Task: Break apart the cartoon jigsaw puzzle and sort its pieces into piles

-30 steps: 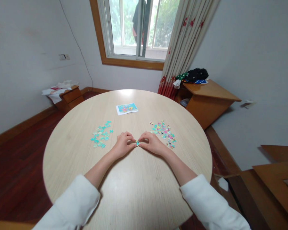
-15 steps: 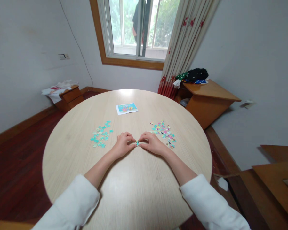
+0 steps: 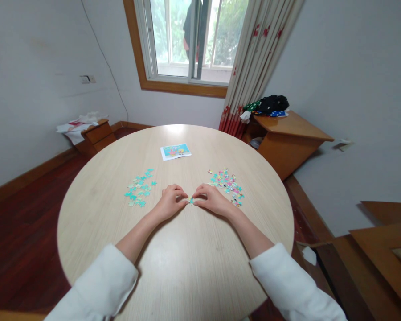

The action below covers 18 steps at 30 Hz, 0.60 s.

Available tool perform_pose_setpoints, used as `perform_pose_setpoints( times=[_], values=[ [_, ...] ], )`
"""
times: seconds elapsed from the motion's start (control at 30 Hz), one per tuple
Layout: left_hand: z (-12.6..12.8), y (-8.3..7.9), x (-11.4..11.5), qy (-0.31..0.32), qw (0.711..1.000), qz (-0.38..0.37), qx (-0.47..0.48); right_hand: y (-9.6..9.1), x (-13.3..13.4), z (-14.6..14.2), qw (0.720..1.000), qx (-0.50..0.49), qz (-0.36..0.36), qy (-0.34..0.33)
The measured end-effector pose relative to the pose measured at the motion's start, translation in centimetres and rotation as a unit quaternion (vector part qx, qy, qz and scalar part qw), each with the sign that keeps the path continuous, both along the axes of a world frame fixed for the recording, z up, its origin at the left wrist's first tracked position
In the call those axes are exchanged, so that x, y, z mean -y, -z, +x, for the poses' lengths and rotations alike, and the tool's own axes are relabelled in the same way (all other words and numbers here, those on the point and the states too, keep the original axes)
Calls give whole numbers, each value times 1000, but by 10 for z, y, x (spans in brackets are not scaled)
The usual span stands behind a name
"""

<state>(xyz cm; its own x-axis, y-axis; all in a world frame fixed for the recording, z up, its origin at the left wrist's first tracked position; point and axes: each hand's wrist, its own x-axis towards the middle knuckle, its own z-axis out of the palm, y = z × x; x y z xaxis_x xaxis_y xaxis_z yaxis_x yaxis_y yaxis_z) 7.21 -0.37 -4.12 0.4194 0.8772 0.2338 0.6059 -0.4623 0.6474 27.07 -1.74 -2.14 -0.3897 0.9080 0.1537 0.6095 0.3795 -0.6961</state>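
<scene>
Between my two hands, near the middle of the round table (image 3: 187,267), are small blue and yellow jigsaw puzzle pieces (image 3: 191,200). My left hand (image 3: 172,199) pinches them from the left with thumb and fingertips. From the right, my right hand (image 3: 211,198) pinches them the same way. The fingertips partly cover the pieces, so I cannot tell how they join. A scatter of mostly turquoise puzzle pieces (image 3: 141,188) lies left of my left hand. Beyond my right hand is a pile of multicoloured puzzle pieces (image 3: 227,182).
A printed picture (image 3: 175,151) with cartoon figures on blue lies toward the table's far side. Behind are a window (image 3: 190,44) and a curtain (image 3: 250,58). A wooden cabinet (image 3: 287,133) with cloths on top stands at the right, and a small wooden stand (image 3: 98,133) at the left.
The view has shifted very slightly. Both hands keep their pinch on the pieces, with the fingertips barely moved.
</scene>
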Motion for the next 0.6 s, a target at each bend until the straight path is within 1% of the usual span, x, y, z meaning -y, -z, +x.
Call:
perform_pose_setpoints(
  times=[0.23, 0.3, 0.37, 0.47, 0.53, 0.6],
  values=[
    [0, 0, -1, 4, 1000, 2, 1, 1, 0, 1, 1000, -2, 7, -5],
    [0, -2, 0, 6, 1000, 1, 0, -1, -3, 4, 1000, -6, 24, 13],
    [0, -3, 0, 6, 1000, 0, 0, -3, -7, 13, 996, 2, 51, 70],
    [0, -4, 1, 6, 1000, -3, -3, -8, -14, 38, 976, 20, 77, 203],
    [0, -4, 1, 6, 1000, -6, -8, -10, -17, 60, 959, 24, 68, 273],
    [1, -4, 2, 6, 1000, -6, -13, -10, -18, 81, 947, 13, 25, 319]
  ],
)
